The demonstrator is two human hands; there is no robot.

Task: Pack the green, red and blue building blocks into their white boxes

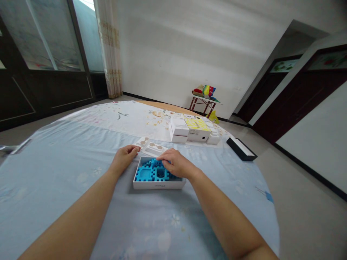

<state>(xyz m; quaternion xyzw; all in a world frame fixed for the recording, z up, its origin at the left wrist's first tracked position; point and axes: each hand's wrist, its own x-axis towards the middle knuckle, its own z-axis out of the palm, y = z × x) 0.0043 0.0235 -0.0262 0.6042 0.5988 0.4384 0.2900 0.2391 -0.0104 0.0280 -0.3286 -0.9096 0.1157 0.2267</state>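
Observation:
In the head view, a shallow white box point(159, 185) lies on the table, filled with blue plastic interlocking blocks point(144, 174). Over its far right part, my right hand point(175, 163) has its fingers curled down onto the blocks, closed on a blue piece that they mostly hide. Just beyond the box's far left corner is my left hand point(126, 156), its fingers together at the near edge of a white insert point(142, 143) with tan round marks. A second white insert point(153, 148) with similar marks lies behind the box.
Farther back stand white boxes point(179, 129) and a yellow-and-white box point(197, 125). A black open box point(241, 148) lies near the table's right edge. Light blue cloth point(67, 159) covers the round table. A small side table point(204, 97) with colourful items stands by the wall.

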